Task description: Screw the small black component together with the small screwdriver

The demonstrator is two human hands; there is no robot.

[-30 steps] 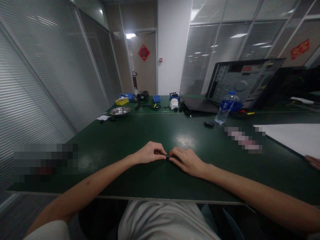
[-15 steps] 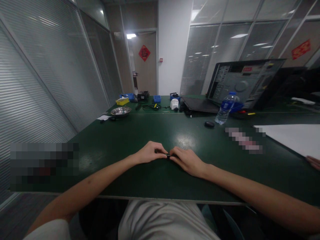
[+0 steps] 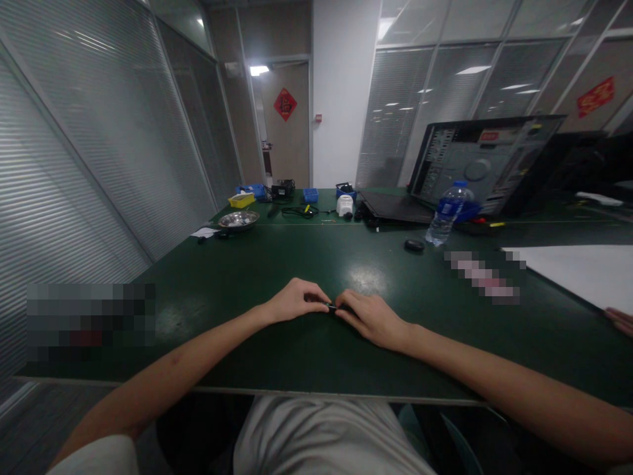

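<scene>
Between my fingertips, low over the green table [image 3: 297, 356], is a small dark object [image 3: 333, 307] with a pale glint, too small to name. My left hand [image 3: 298, 300] pinches its left end between thumb and fingers. My right hand [image 3: 372, 318] closes on its right end, back of the hand up, with the fingers bent toward the left hand. The fingers cover most of the object. Both hands rest at or just above the tabletop, close to each other.
A black mouse-like object [image 3: 414, 245] and a water bottle [image 3: 444, 214] stand to the right, before an open computer case [image 3: 477, 165]. A metal dish [image 3: 239, 221] is at back left, a white sheet [image 3: 583, 267] at right. Another person's hand [image 3: 619, 321] shows at the right edge.
Almost nothing differs. Both hands keep their pinch on the small dark object in the same place.
</scene>
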